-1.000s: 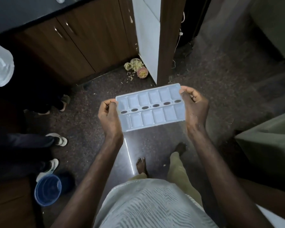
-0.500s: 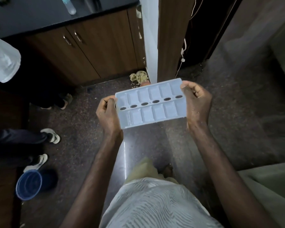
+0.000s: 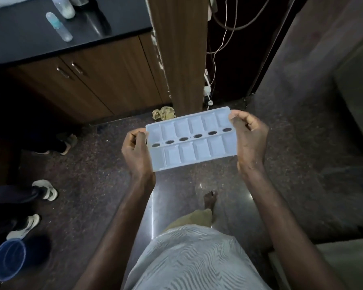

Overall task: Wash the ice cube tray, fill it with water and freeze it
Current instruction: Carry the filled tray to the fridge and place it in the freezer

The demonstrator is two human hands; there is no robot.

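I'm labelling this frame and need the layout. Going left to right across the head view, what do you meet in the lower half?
blue bucket → left hand → ice cube tray → right hand. The sandalled feet overlap the bucket's span, so they are left out.

Two bottles [image 3: 59,26] on dark counter [image 3: 113,24], wooden cabinets [image 3: 96,80], blue bucket [image 3: 7,259]

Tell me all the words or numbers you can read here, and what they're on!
None: no word, number or sign can be read in this picture.
tray: plain, no marking shows.
bottles on the counter: any label is too blurred to read.
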